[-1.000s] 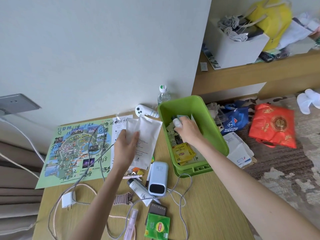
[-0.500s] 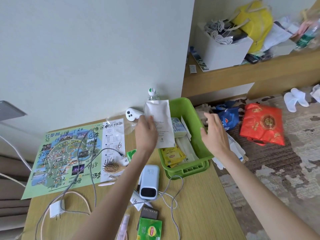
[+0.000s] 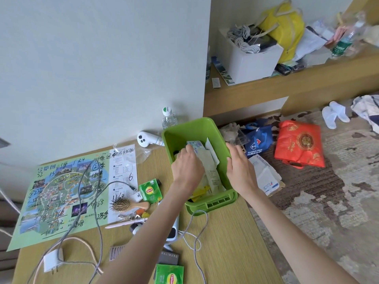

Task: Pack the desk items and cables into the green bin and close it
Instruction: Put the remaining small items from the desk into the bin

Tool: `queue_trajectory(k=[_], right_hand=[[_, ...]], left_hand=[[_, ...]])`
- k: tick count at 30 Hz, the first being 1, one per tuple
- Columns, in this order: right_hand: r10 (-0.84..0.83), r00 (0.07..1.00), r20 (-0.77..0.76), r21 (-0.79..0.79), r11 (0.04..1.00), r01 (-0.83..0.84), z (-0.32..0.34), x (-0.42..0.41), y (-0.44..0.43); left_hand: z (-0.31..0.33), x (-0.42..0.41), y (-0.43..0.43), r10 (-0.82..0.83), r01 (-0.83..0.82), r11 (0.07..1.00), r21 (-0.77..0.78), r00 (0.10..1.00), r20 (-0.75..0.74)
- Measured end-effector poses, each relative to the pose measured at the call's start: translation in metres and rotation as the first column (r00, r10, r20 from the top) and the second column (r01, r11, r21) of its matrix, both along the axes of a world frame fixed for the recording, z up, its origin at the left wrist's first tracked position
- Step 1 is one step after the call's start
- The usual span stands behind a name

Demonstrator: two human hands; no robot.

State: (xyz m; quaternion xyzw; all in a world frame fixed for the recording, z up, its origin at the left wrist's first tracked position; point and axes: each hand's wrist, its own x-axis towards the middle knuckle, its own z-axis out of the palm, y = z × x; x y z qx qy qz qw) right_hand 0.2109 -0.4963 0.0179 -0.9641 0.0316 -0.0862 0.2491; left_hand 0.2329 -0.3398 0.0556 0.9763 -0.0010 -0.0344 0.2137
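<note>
The green bin (image 3: 223,140) stands open at the desk's right edge, with a yellow tea packet and papers inside. My left hand (image 3: 187,167) is down inside the bin and holds a white pouch (image 3: 212,173) that lies on the contents. My right hand (image 3: 241,171) grips the bin's right rim. On the desk lie two green Lipton boxes (image 3: 150,190) (image 3: 169,274), a hairbrush (image 3: 127,204), a white controller (image 3: 148,139), a dark box (image 3: 169,258), a white charger (image 3: 52,263) and cables (image 3: 196,232). My left forearm partly hides a white device (image 3: 174,230).
A large park map (image 3: 61,193) covers the desk's left half. A water bottle (image 3: 168,117) stands by the wall behind the bin. On the floor to the right lie a red bag (image 3: 299,146), a blue bag (image 3: 258,140) and papers. A shelf holds a white box (image 3: 252,58).
My left hand lifted the white pouch off the desk, carried it right and lowered it into the bin. My right hand came out of the bin and took hold of its right rim.
</note>
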Motion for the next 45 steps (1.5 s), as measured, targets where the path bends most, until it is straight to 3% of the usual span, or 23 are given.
queue_trajectory(k=[5, 8, 12, 16, 22, 27, 39, 43, 45], right_hand=[[0.002, 1.0, 0.016, -0.033, 0.999, -0.002, 0.004, -0.002, 0.001], [0.017, 0.995, 0.103, -0.082, 0.997, -0.009, 0.013, -0.004, 0.011], [0.066, 0.983, 0.173, -0.051, 0.997, -0.058, 0.027, -0.014, 0.045], [0.234, 0.953, 0.19, 0.016, 0.97, -0.241, 0.032, -0.032, 0.1], [0.51, 0.855, 0.098, -0.039, 0.86, -0.509, 0.013, -0.057, 0.172], [0.567, 0.818, -0.093, -0.013, 0.821, -0.571, -0.027, -0.066, 0.196], [0.507, 0.791, -0.341, -0.148, 0.802, -0.578, -0.077, -0.007, 0.225], [0.467, 0.841, -0.273, -0.185, 0.833, -0.522, -0.082, -0.008, 0.226], [0.457, 0.86, -0.226, -0.119, 0.864, -0.49, -0.082, -0.009, 0.225]], left_hand=[[0.01, -0.001, 0.034, 0.036, -0.017, 0.991, -0.133, 0.989, 0.146], [0.006, -0.01, 0.071, 0.108, -0.062, 0.974, -0.219, 0.973, 0.205], [-0.018, -0.028, 0.127, 0.204, -0.181, 0.959, -0.217, 0.975, 0.09], [-0.053, -0.049, 0.171, 0.139, -0.142, 0.985, -0.095, 0.99, -0.037], [-0.092, -0.073, 0.215, 0.035, -0.027, 0.999, 0.04, 0.977, -0.211], [-0.11, -0.103, 0.231, 0.005, 0.015, 0.997, 0.07, 0.96, -0.279], [-0.118, -0.13, 0.256, 0.009, -0.011, 1.0, -0.014, 0.988, -0.156], [-0.122, -0.133, 0.264, -0.027, 0.031, 0.999, 0.014, 0.974, -0.226], [-0.123, -0.134, 0.266, -0.029, 0.032, 0.999, 0.012, 0.972, -0.232]])
